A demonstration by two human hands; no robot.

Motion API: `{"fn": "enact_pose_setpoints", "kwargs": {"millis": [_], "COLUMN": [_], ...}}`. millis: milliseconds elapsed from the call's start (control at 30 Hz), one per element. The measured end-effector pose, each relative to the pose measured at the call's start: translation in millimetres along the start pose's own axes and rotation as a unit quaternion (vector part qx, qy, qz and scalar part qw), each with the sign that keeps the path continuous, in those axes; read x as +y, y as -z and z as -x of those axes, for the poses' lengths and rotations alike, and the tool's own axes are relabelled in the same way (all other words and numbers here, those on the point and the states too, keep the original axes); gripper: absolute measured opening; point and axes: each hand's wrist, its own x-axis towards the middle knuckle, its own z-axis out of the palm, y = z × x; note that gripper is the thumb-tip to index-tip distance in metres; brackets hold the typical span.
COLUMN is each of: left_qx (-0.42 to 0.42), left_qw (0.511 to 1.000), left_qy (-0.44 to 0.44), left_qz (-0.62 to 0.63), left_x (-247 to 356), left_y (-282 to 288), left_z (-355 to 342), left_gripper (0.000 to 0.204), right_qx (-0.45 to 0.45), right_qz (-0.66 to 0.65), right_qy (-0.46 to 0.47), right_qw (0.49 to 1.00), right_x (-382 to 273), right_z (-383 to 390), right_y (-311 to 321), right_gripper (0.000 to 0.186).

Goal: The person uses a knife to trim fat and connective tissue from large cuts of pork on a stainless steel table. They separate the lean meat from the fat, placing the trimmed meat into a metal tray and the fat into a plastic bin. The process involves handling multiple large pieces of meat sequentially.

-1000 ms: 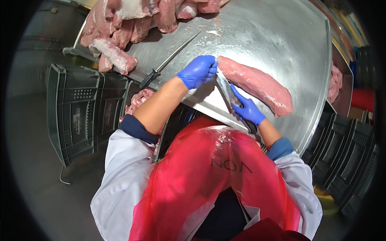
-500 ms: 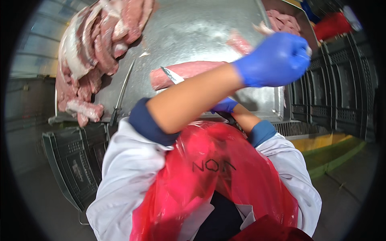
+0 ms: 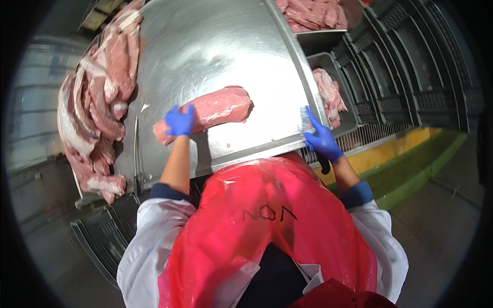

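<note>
A long pink piece of meat (image 3: 218, 108), likely pork loin, lies slantwise on the metal table (image 3: 205, 56). My left hand (image 3: 179, 121), blue-gloved, grips its nearer left end from above. At the table's right edge my right hand (image 3: 324, 141), also gloved, is closed around a knife (image 3: 324, 165). The knife's black handle end sticks out below the palm; its blade is hard to make out against the glare. A thin sharpening steel (image 3: 136, 149) rests on the table to the left.
A pile of meat strips (image 3: 100, 97) covers the table's left side. Beyond the right edge are a tray of trimmings (image 3: 331, 97), a container of meat pieces (image 3: 313, 15) and stacked dark crates (image 3: 405, 61). A few scraps (image 3: 145, 108) dot the metal.
My left hand has come back from the far right side onto the meat. My right hand has moved right with the knife, and the meat now lies more tilted. The view has shifted.
</note>
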Motion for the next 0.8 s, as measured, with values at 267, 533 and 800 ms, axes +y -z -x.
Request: {"fn": "enact_pose_setpoints", "kwargs": {"millis": [267,533,800], "left_qx": [-0.056,-0.099,-0.168], "left_qw": [0.889,0.886,0.969], "left_qy": [-0.407,0.113,0.021], "left_qz": [0.202,0.438,0.18], "left_x": [-8,-14,21], "left_y": [-24,-30,-18], "left_z": [-64,28,-33], "left_gripper": [0.024,0.045,0.027], "right_qx": [0.007,-0.111,0.021], "right_qz": [0.026,-0.01,-0.011], "right_qy": [0.005,0.096,0.087], "right_qw": [1.0,0.989,0.996], "right_x": [-9,-45,-12], "right_z": [-62,-210,-256], "right_y": [-3,-133,-238], "right_gripper": [0.085,0.085,0.088]}}
